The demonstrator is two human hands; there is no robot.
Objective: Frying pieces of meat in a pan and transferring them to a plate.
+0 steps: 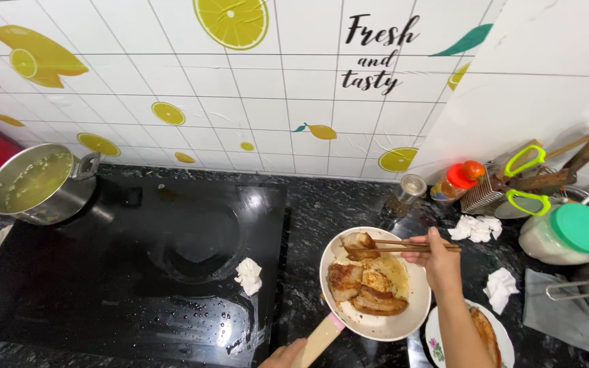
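My left hand [286,356] grips the tan handle of a white frying pan [414,313], held over the black counter right of the cooktop. Several browned pieces of fried meat [366,294] lie in the pan. My right hand [438,260] holds wooden chopsticks [403,247] whose tips pinch one piece of meat [358,242] at the pan's far rim. Just below my right forearm stands a white floral plate [438,342] with another fried piece [487,334] on it.
A black glass cooktop [138,272] fills the left, with a steel pot [35,187] of broth at its back left. Crumpled tissues [248,275] lie about. At the right stand a green-lidded jar [567,235], a utensil holder [512,184], spice bottles [455,182] and a grey cloth [560,307].
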